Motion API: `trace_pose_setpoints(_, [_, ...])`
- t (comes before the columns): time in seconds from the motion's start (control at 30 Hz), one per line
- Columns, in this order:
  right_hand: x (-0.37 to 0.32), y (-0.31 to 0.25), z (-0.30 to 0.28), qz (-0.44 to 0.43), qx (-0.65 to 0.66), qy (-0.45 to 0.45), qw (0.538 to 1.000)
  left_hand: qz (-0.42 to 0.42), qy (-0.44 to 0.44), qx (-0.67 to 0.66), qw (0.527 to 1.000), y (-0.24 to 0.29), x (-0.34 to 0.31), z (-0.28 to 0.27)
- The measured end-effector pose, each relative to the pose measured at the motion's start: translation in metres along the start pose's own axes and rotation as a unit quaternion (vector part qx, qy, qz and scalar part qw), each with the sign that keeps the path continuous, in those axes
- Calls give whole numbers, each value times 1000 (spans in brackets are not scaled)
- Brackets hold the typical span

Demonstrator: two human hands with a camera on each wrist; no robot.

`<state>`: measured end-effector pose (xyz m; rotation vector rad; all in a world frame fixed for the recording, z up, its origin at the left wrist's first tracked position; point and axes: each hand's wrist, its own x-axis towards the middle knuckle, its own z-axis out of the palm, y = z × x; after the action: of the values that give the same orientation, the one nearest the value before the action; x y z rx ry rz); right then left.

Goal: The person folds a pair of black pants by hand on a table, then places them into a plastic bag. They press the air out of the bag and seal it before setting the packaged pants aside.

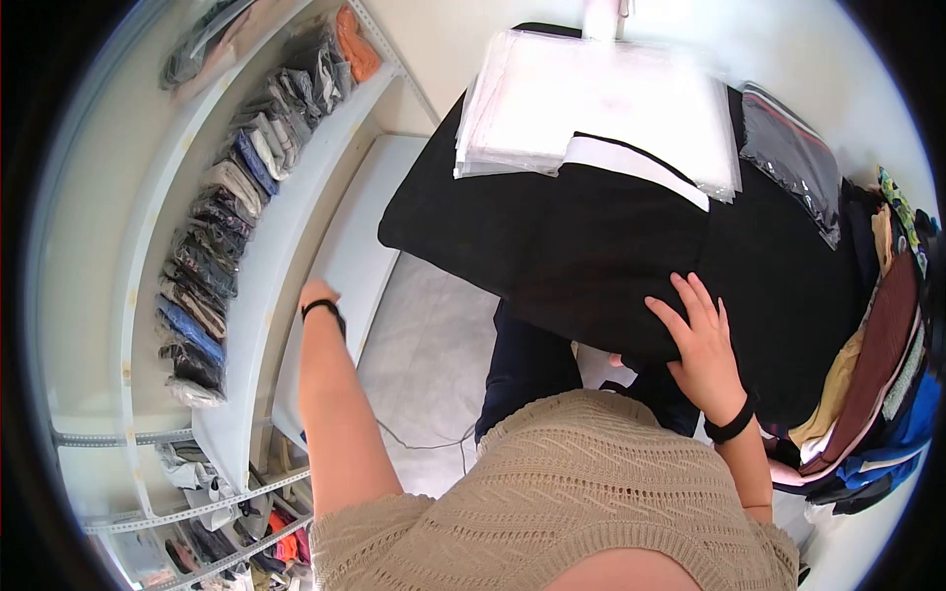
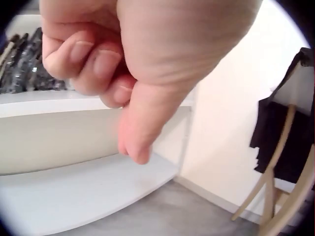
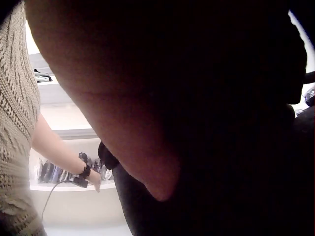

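In the head view, a large black cloth (image 1: pixel 611 256) lies spread in front of the person, with a white strip (image 1: pixel 631 165) showing near its far side. The right hand (image 1: pixel 703 345) rests palm down on the near part of this cloth, fingers spread. A stack of clear plastic bags (image 1: pixel 591 94) covers the far part. The left hand (image 1: pixel 317 293) hangs out to the side by the shelves. Its fingers are loosely curled with the thumb pointing down, and nothing shows in its grasp in the left wrist view. The right wrist view is mostly dark, with the thumb (image 3: pixel 162 184) showing.
Shelves (image 1: pixel 258 325) along the left carry a row of bagged folded clothes (image 1: pixel 212 236). A grey garment in plastic (image 1: pixel 788 148) lies at the cloth's right end. Heaped clothes (image 1: pixel 872 364) sit at the right. Wooden legs (image 2: pixel 280 142) stand below the black cloth; a cable (image 1: pixel 424 445) crosses the floor.
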<state>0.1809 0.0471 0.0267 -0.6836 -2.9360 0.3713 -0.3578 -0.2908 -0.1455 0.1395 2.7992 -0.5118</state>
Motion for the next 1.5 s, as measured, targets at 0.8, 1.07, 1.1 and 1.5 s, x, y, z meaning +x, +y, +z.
trace_pose_setpoints(0.8, [-3, 2, 3, -6, 14, 26, 1000, 270, 202, -331, 881, 58, 19, -183])
trace_pose_setpoints(1.07, [-4, 5, 2, -4, 21, 25, 999, 188, 251, -143, 939, 29, 17, -151])
trace_pose_setpoints(1.1, [-4, 5, 2, -9, 32, 24, 999, 211, 270, -139, 929, 37, 21, -149])
trace_pose_setpoints(1.5, [-46, 75, -34, 203, 283, 143, 927, 553, 1, -422, 719, 155, -272, -153])
